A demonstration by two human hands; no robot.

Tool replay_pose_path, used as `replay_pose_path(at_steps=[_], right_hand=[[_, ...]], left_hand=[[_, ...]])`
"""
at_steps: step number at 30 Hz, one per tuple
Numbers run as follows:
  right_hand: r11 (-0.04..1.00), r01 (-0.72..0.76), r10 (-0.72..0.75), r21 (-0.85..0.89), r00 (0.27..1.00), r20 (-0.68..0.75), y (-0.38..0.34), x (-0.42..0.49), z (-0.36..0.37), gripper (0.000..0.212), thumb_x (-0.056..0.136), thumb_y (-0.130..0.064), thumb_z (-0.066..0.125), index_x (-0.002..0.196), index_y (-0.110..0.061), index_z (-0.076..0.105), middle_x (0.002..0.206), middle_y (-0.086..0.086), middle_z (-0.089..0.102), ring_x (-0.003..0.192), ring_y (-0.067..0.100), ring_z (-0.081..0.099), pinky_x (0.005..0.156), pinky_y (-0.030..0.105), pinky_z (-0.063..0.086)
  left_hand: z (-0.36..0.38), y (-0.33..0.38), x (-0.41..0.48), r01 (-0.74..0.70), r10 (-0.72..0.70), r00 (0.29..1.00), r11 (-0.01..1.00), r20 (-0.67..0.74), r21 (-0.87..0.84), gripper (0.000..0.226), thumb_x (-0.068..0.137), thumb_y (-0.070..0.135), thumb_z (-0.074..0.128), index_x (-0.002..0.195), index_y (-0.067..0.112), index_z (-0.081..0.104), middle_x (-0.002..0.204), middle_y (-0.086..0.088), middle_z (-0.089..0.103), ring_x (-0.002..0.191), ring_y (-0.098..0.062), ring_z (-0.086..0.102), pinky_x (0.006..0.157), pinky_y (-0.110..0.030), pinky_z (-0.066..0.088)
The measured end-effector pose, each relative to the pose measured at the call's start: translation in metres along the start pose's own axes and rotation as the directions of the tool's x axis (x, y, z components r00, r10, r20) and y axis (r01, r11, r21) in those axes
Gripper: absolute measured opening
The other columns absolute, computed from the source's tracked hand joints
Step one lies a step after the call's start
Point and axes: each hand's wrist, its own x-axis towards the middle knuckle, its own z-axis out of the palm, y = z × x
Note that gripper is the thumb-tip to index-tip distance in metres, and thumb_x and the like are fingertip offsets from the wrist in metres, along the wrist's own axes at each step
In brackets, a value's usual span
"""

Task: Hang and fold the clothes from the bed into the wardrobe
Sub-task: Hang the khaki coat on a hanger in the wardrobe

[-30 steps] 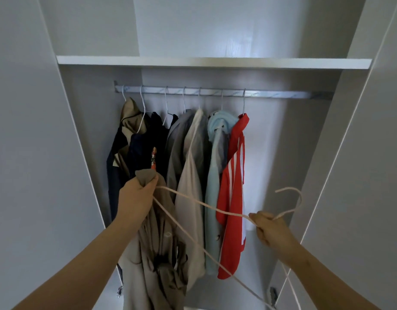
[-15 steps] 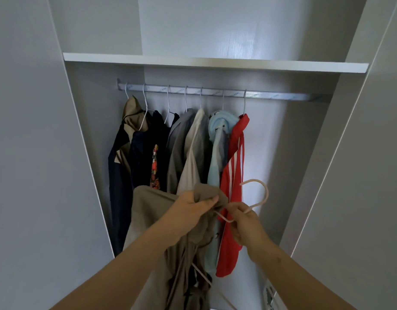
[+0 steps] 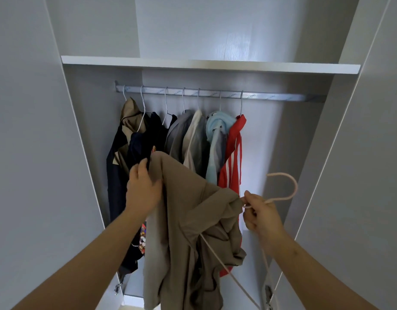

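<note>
Wardrobe bay (image 3: 282,142), grey-walled. Item: khaki garment (image 3: 181,220), hanging from your hands at near centre, in front of the hung clothes (image 3: 232,157). Soft, light, limp, likely to slip, so hold it at collar or shoulders. Left hand (image 3: 143,189): fingers gripping its upper edge. Right hand (image 3: 260,213): fingers pinching the pink hanger (image 3: 291,186) at its neck. Far: rail (image 3: 282,97).

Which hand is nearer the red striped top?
Right. The right hand, holding the pink hanger, is beside the red striped top; the left hand grips the beige garment farther left.
</note>
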Motion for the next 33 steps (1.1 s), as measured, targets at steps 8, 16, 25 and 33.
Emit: replay_pose_path(at_steps=[8, 16, 25, 33], right_hand=[[0.998, 0.002, 0.001, 0.056, 0.999, -0.052, -0.005, 0.001, -0.008, 0.037, 0.096, -0.012, 0.046, 0.06, -0.009, 0.046, 0.029, -0.008, 0.04, 0.025, 0.0, 0.038, 0.031, 0.01, 0.032], [0.978, 0.087, -0.087, -0.189, 0.996, 0.011, -0.015, 0.009, -0.009, 0.06, 0.095, -0.014, 0.051, 0.035, -0.021, 0.051, 0.029, -0.009, 0.042, 0.026, -0.001, 0.039, 0.033, 0.008, 0.032], [0.958, 0.076, -0.086, -0.276, 0.996, -0.023, -0.017, 0.021, 0.013, 0.04, 0.093, -0.016, 0.051, 0.053, -0.013, 0.045, 0.033, -0.009, 0.043, 0.034, 0.003, 0.042, 0.04, 0.014, 0.036], [0.756, 0.484, -0.524, -0.44, 0.851, 0.037, -0.03, 0.025, 0.023, 0.018, 0.089, -0.029, 0.059, 0.073, -0.025, 0.05, 0.066, -0.007, 0.056, 0.062, 0.009, 0.054, 0.064, 0.024, 0.048]], left_hand=[[-0.001, 0.018, 0.038, 0.015, -0.007, 0.991, 0.998, 0.131, -0.056, 0.02, 0.097, 0.019, 0.043, 0.092, 0.008, 0.059, 0.082, -0.008, 0.058, 0.081, -0.023, 0.054, 0.069, -0.032, 0.044], [-0.004, 0.044, 0.03, -0.371, 0.43, 0.845, 0.9, -0.318, 0.23, 0.02, 0.089, 0.015, 0.052, 0.1, 0.01, 0.068, 0.103, -0.016, 0.06, 0.096, -0.029, 0.055, 0.083, -0.039, 0.042], [0.044, 0.046, -0.007, -0.623, 0.586, 0.769, 0.595, 0.257, 0.507, 0.049, 0.096, 0.051, 0.029, 0.083, 0.022, 0.066, 0.075, 0.001, 0.065, 0.069, -0.014, 0.059, 0.057, -0.023, 0.027], [0.036, 0.053, -0.022, -0.789, 0.785, 0.604, 0.564, 0.137, 0.244, 0.039, 0.082, 0.048, 0.048, 0.093, 0.023, 0.074, 0.068, 0.008, 0.07, 0.057, -0.007, 0.065, 0.049, -0.011, 0.038]])
